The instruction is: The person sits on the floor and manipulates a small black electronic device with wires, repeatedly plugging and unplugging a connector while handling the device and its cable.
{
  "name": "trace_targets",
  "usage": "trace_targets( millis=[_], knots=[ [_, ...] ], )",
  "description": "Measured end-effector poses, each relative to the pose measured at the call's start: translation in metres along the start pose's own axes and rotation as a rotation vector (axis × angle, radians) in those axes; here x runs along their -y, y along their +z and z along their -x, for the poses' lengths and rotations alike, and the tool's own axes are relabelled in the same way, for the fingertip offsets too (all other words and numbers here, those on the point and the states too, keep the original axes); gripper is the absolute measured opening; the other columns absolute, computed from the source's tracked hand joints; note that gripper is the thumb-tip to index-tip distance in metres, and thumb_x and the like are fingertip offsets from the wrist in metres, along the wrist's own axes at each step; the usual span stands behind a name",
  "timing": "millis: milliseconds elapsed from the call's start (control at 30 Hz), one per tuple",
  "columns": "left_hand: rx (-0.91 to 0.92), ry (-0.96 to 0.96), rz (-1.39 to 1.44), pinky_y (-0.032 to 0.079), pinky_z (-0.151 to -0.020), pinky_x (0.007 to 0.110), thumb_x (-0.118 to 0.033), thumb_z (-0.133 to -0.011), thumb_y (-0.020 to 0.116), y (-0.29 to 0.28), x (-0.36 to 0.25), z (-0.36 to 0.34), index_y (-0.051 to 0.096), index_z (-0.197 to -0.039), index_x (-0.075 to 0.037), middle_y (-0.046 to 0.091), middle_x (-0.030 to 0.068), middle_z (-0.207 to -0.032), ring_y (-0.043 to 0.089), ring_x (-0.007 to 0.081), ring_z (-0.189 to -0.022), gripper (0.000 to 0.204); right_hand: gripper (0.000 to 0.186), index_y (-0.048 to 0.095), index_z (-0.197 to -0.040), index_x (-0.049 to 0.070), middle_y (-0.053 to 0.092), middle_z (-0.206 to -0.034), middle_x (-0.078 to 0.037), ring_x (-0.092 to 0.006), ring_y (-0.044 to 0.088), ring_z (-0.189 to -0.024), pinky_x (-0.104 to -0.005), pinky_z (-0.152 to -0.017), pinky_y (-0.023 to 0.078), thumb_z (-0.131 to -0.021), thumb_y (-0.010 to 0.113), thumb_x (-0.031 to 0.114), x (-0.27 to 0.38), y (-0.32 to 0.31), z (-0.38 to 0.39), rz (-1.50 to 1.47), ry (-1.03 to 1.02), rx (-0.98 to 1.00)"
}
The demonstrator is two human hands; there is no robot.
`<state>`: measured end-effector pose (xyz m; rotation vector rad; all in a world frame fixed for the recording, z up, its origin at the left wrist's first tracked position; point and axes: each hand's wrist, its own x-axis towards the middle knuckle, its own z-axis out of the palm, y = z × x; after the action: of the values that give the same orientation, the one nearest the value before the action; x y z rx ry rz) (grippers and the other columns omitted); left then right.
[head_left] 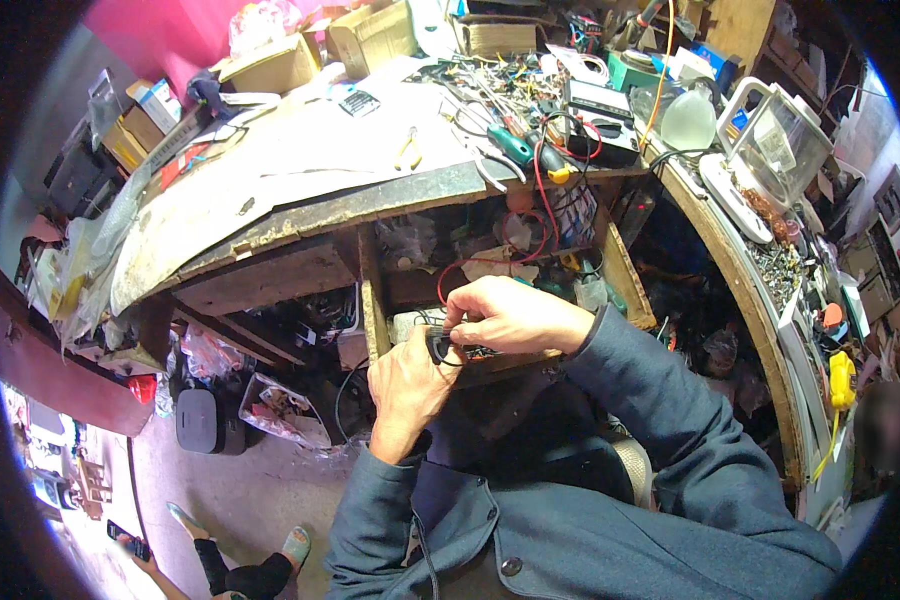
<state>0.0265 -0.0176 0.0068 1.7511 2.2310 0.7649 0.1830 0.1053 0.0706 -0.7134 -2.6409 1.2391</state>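
Note:
My left hand (408, 385) and my right hand (500, 318) meet over the open compartment below the bench top. Both are closed round a small black object (440, 345), perhaps a cable or part with a loop; the fingers hide much of it. My right fingertips pinch at its upper part, while my left fingers wrap it from below. A red wire (473, 264) runs from the bench down into the compartment behind my hands. Pliers (490, 168) and a green-handled tool (510, 142) lie at the bench's edge above.
The cluttered bench (270, 225) curves ahead, with cardboard boxes (270, 65) behind. A side counter (760, 300) holds a clear plastic container (775, 150) and a yellow tool (840, 378). A black box (210, 420) stands on the floor. Another person's hand with a phone (128, 538) and legs show lower left.

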Motion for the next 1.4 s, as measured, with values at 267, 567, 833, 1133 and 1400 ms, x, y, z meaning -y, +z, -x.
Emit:
trace_targets(
  millis=[267,567,833,1133,1400],
  knots=[
    [-0.020,-0.069,-0.037,0.054,-0.071,0.057,-0.054,-0.090,0.067,0.007,-0.003,-0.003,0.056,-0.116,-0.005,0.072,0.0253,-0.085,0.071,0.0454,-0.083,0.057,0.025,0.071,-0.103,0.000,0.073,-0.089,-0.014,-0.0212,0.069,-0.082,-0.0361,-0.077,0.053,-0.093,0.067,0.022,0.002,0.001,0.010,0.000,-0.013,-0.036],
    [-0.007,-0.086,-0.144,0.055,-0.072,0.057,-0.040,-0.086,0.071,0.008,-0.007,-0.004,0.055,-0.113,-0.002,0.072,0.0271,-0.082,0.071,0.0464,-0.080,0.050,0.023,0.070,-0.104,-0.001,0.072,-0.084,-0.018,-0.0271,0.070,-0.076,-0.0383,-0.070,0.053,-0.093,0.068,0.019,-0.008,0.027,0.013,0.058,-0.018,-0.257],
    [0.004,-0.103,-0.156,0.055,-0.072,0.057,-0.038,-0.085,0.071,0.007,-0.009,-0.004,0.058,-0.108,0.000,0.072,0.0269,-0.081,0.072,0.0452,-0.079,0.046,0.018,0.068,-0.101,-0.001,0.069,-0.086,-0.019,-0.0337,0.070,-0.080,-0.0413,-0.071,0.053,-0.091,0.067,0.014,-0.005,0.046,0.017,0.052,0.021,-0.402],
    [-0.033,-0.058,-0.173,0.056,-0.071,0.055,-0.038,-0.086,0.072,0.009,-0.008,-0.002,0.058,-0.106,0.001,0.072,0.0260,-0.080,0.072,0.0437,-0.077,0.046,0.019,0.067,-0.098,-0.001,0.068,-0.084,-0.020,-0.0365,0.069,-0.078,-0.0433,-0.070,0.052,-0.089,0.068,0.015,-0.001,0.030,0.011,0.063,0.035,-0.283],
    [-0.041,-0.038,-0.187,0.056,-0.068,0.054,-0.042,-0.085,0.074,0.009,-0.009,-0.002,0.058,-0.101,0.004,0.071,0.0251,-0.076,0.072,0.0423,-0.074,0.051,0.015,0.065,-0.098,-0.001,0.069,-0.088,-0.022,-0.0406,0.069,-0.085,-0.0459,-0.074,0.055,-0.090,0.067,0.012,0.006,0.048,0.017,0.179,0.023,-0.391]
  ],
)
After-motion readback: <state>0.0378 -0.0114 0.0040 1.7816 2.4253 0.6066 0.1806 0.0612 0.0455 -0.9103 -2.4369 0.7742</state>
